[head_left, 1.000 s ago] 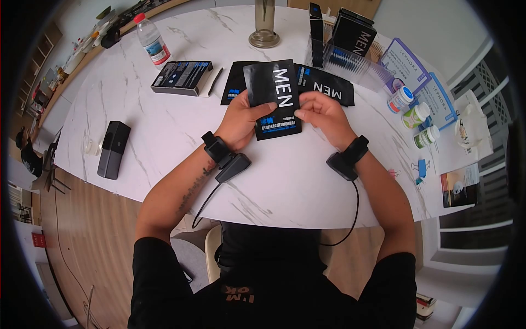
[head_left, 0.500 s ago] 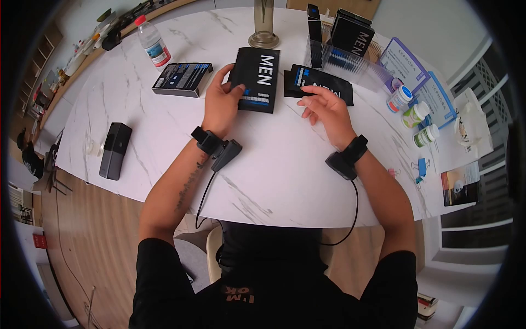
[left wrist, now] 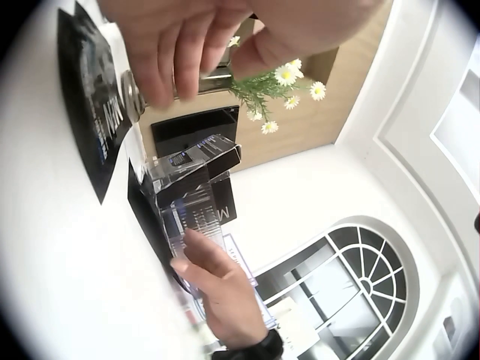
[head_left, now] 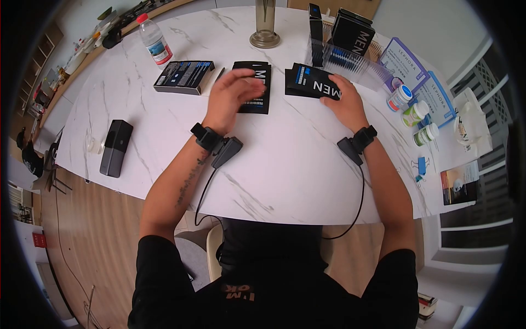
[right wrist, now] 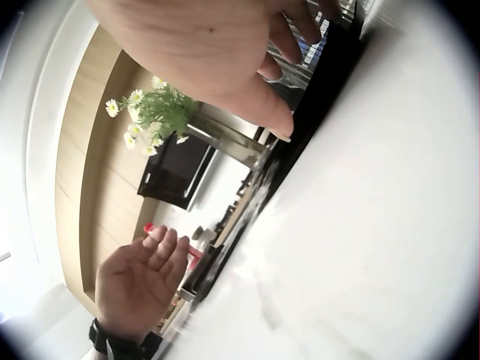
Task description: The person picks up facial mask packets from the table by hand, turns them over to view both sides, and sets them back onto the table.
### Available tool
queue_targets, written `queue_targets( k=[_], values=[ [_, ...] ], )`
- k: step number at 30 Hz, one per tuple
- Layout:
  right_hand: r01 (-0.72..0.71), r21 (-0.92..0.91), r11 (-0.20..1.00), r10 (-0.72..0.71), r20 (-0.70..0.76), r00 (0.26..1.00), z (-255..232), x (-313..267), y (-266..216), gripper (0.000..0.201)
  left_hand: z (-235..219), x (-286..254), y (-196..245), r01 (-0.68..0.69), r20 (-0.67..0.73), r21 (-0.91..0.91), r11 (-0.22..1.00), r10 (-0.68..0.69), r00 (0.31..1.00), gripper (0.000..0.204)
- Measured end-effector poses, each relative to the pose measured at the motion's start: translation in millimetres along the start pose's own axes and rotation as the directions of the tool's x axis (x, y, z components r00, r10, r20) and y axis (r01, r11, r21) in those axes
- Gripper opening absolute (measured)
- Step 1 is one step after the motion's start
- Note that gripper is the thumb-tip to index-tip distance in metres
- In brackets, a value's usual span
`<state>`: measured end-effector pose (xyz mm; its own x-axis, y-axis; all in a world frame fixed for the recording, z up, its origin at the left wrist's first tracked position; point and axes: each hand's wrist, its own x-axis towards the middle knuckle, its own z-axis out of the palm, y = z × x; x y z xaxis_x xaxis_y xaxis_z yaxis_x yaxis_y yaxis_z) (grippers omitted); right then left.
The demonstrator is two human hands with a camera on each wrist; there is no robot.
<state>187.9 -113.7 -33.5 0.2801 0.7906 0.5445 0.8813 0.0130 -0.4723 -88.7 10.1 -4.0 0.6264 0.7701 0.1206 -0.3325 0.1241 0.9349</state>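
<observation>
On the left, black sachets (head_left: 253, 104) lettered MEN lie on the table below my left hand (head_left: 233, 98). That hand is raised over them with fingers loosely bent and nothing in its grasp, as the left wrist view also shows. More black MEN sachets (head_left: 312, 85) lie to the right, overlapping each other. My right hand (head_left: 348, 101) grips their right end, the thumb at the near side and the fingers toward the far side. In the right wrist view the thumb (right wrist: 270, 116) meets the dark edge of the sachets, and part of the fingers is hidden.
An opened black box (head_left: 185, 75) lies left of the sachets, with a water bottle (head_left: 154, 41) behind it. At the back stand a glass vase (head_left: 265, 33) and a clear organizer (head_left: 356, 66). Supplement bottles (head_left: 415, 114) line the right; a dark case (head_left: 116, 148) is at left.
The left hand moved left, set its sachets down on the table and let go, its fingers lifting away. The right hand left that sachet and moved right to the other sachets' right end.
</observation>
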Motion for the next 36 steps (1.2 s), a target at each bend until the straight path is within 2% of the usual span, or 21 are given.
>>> queue_targets(
  k=[1,3,4,7,11,15,19,21,22,24,25,27,28,30,31,33,34,35,36],
  values=[
    [0.001,0.000,1.000,-0.001,-0.001,1.000,3.0,-1.2,5.9,0.047,2.6,-0.1,-1.9,0.105,0.039,-0.052,0.993,-0.103,0.994,0.025],
    [-0.010,-0.084,0.996,0.019,0.110,0.994,6.1,-3.3,11.3,0.044,7.5,-2.2,-4.6,0.142,0.016,-0.055,0.988,-0.141,0.990,0.026],
    [-0.010,-0.085,0.996,0.020,0.110,0.994,5.1,-2.6,11.7,0.044,8.8,-2.6,-5.5,0.178,-0.007,-0.058,0.982,-0.178,0.984,0.026],
    [-0.044,-0.014,0.999,0.046,0.139,0.989,1.9,-0.4,12.3,0.034,2.9,1.4,-7.1,0.120,-0.046,-0.045,0.992,-0.122,0.991,0.025],
    [-0.088,0.094,0.992,0.081,0.079,0.994,-1.1,-0.2,8.6,0.020,-2.7,3.4,-9.1,0.111,-0.084,-0.054,0.992,-0.115,0.990,0.025],
    [-0.160,0.087,0.983,0.156,0.055,0.986,-6.6,0.7,-0.4,0.011,3.9,0.0,-6.0,0.130,-0.026,-0.039,0.991,-0.131,0.991,0.022],
    [-0.171,0.099,0.980,0.169,0.021,0.985,-8.3,0.3,-5.0,0.011,10.6,-3.8,-3.7,0.153,0.054,-0.004,0.988,-0.152,0.987,0.020],
    [-0.163,0.111,0.980,0.150,0.116,0.982,-12.0,-0.6,-7.5,0.012,10.5,-3.7,-4.8,0.159,0.075,-0.014,0.987,-0.158,0.985,0.020],
    [-0.163,0.111,0.980,0.150,0.115,0.982,-11.6,-0.6,-6.2,0.012,10.1,-3.7,-5.5,0.168,0.096,-0.022,0.986,-0.165,0.982,0.020],
    [-0.164,0.241,0.957,0.146,0.088,0.985,-10.8,0.9,-3.4,0.014,9.8,-3.7,-5.7,0.171,0.105,-0.023,0.985,-0.168,0.980,0.020],
    [-0.163,0.240,0.957,0.146,0.086,0.986,-10.4,1.8,-3.3,0.014,9.9,-4.1,-6.4,0.177,0.114,-0.025,0.984,-0.173,0.978,0.020],
    [-0.257,0.269,0.928,0.251,0.055,0.966,-9.0,3.8,-4.5,0.011,10.2,-4.2,-7.7,0.187,0.126,-0.021,0.982,-0.183,0.975,0.021],
    [-0.255,0.268,0.929,0.251,0.052,0.967,-7.2,4.2,-4.8,0.011,10.6,-3.9,-7.9,0.198,0.137,-0.015,0.980,-0.194,0.971,0.022],
    [-0.106,0.382,0.918,0.136,-0.051,0.989,-3.2,3.6,-7.6,0.007,12.1,-4.9,-8.8,0.215,0.157,-0.024,0.976,-0.208,0.965,0.023],
    [-0.107,0.380,0.919,0.137,-0.054,0.989,-4.5,3.5,-9.8,0.007,13.2,-5.2,-9.7,0.235,0.176,-0.034,0.972,-0.225,0.958,0.023],
    [-0.130,0.184,0.974,0.139,-0.037,0.990,-10.6,2.1,-15.5,0.009,14.2,-5.4,-11.0,0.258,0.205,-0.012,0.966,-0.250,0.946,0.025],
    [-0.131,0.181,0.975,0.141,-0.040,0.989,-13.5,1.5,-19.8,0.009,14.7,-5.6,-11.0,0.278,0.228,0.012,0.960,-0.274,0.934,0.027],
    [-0.114,0.278,0.954,0.130,-0.041,0.991,-15.9,0.9,-24.4,0.010,15.4,-6.6,-10.8,0.279,0.231,0.013,0.960,-0.274,0.934,0.027],
    [-0.093,0.371,0.924,0.118,-0.045,0.992,-16.9,1.0,-27.5,0.012,17.1,-8.1,-9.0,0.330,0.220,-0.065,0.942,-0.310,0.925,0.030]
  ],
)
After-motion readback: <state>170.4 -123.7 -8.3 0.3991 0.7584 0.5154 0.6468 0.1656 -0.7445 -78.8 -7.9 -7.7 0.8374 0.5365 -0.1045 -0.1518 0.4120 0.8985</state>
